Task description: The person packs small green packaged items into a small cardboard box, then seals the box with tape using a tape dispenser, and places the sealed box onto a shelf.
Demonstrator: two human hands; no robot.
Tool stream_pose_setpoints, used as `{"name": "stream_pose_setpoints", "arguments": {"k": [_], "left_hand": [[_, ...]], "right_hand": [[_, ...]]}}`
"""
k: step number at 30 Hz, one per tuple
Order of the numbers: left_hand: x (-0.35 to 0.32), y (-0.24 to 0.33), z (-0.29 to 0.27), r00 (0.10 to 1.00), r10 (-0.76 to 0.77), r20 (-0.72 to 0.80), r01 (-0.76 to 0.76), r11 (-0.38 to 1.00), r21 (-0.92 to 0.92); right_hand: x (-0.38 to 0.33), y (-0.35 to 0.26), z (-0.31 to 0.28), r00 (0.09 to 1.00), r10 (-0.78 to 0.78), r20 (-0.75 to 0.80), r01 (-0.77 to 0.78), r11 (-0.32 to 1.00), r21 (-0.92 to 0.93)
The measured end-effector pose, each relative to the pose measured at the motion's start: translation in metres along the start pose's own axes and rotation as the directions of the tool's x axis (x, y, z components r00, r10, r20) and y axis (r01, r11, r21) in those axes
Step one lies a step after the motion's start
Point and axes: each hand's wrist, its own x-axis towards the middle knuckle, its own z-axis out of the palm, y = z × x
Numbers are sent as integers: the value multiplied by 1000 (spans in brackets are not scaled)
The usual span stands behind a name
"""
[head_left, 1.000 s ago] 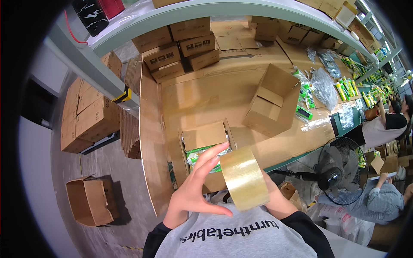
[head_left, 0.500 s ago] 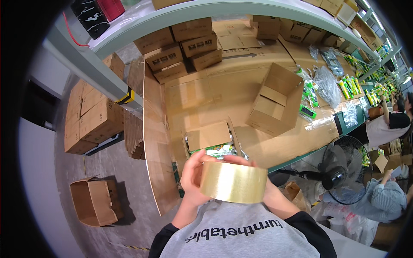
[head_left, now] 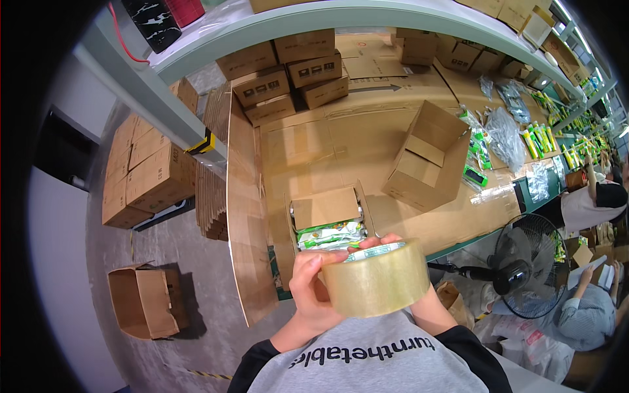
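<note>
A wide roll of clear yellowish packing tape (head_left: 377, 281) is held up close in front of my chest. My left hand (head_left: 308, 288) is closed on its left side, thumb and fingers at the upper edge. Most of my right hand (head_left: 429, 308) is hidden behind the roll; some of its fingertips show above the rim. Just beyond the hands stands an open small carton (head_left: 293, 226) with green and white packets (head_left: 331, 234) inside and a cardboard piece (head_left: 326, 207) over its far part.
A larger open carton (head_left: 429, 157) sits tilted on the cardboard-covered table (head_left: 295, 154). Closed cartons (head_left: 288, 72) are stacked at the back left. Green packets and clear bags (head_left: 506, 139) lie to the right. A black fan (head_left: 517, 275) and other people are at right; an empty box (head_left: 145, 301) is on the floor.
The tape roll has tilted, showing its inner core, and shifted slightly right. My hands have shifted with it, and more of the packets in the small carton now shows.
</note>
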Motion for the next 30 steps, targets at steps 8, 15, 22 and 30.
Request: {"name": "stream_pose_setpoints", "arguments": {"k": [8,15,22,30], "left_hand": [[2,4,-4,995,99,14,-98,994,-44],[-1,-1,2,997,82,-16,-83,990,-111],[-12,-16,14,996,-91,-12,85,967,-241],[-20,-40,-7,998,-57,27,63,938,-342]], "right_hand": [[2,-4,12,995,-55,79,61,994,-88],[1,-14,12,980,-114,165,149,965,-216],[-2,-31,26,953,-287,101,290,753,-591],[-10,-59,30,932,-293,212,345,547,-763]]}}
